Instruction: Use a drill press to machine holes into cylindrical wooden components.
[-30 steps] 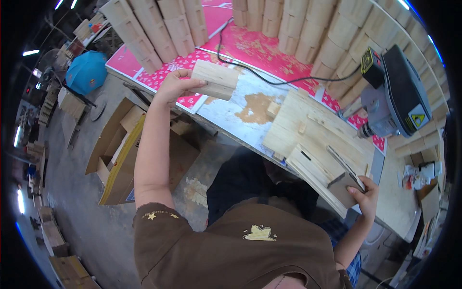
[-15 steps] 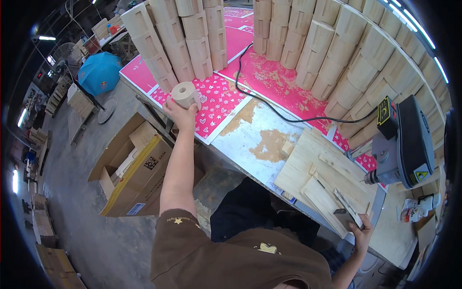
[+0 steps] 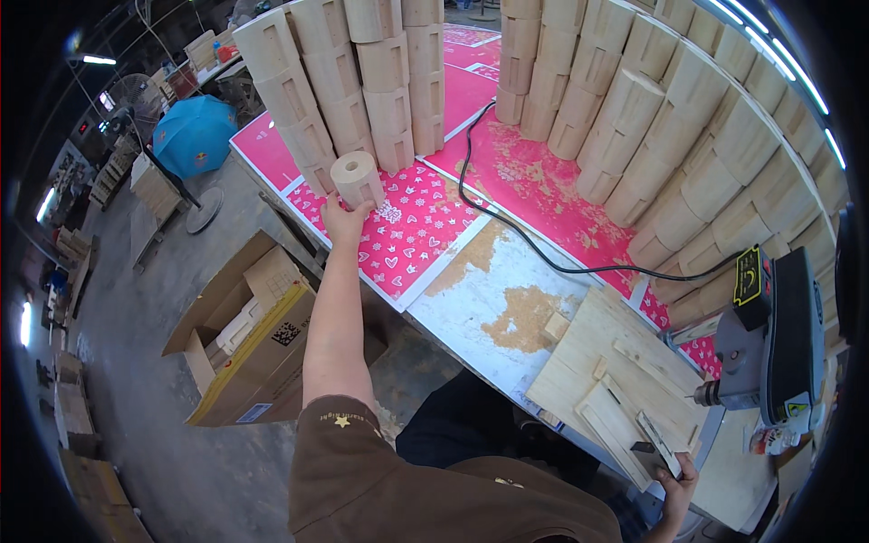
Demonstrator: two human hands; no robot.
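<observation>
Risk: wood stacks (image 3: 389,104), 11 o'clock, tall; a bump from the wood cyl (image 3: 364,188) could topple 'em. Cord (image 3: 579,270), 12 to 3 o'clock, could snag a passing pc.

Mat'ls: worktop (image 3: 407,244) = pink patterned sheet, some sawdust (image 3: 525,321); drill (image 3: 789,317), 3-4 o'clock, blk/grey housing; ply board (image 3: 575,366), 4 o'clock, flat, grainy. Cyl: pale, round bore, upright on worktop, 10-11 o'clock, just beside stacks. L hand (image 3: 344,220) curled at its base, can't tell if gripping. R hand (image 3: 677,489), 4-5 o'clock, gripping thin strip (image 3: 659,442).

cylinder (image 3: 358,184): pale tan | sheet (image 3: 398,244): pink, white hearts | umbrella (image 3: 186,145): blue | cord (image 3: 579,271): black | sleeve (image 3: 339,452): brown, yellow star
</observation>
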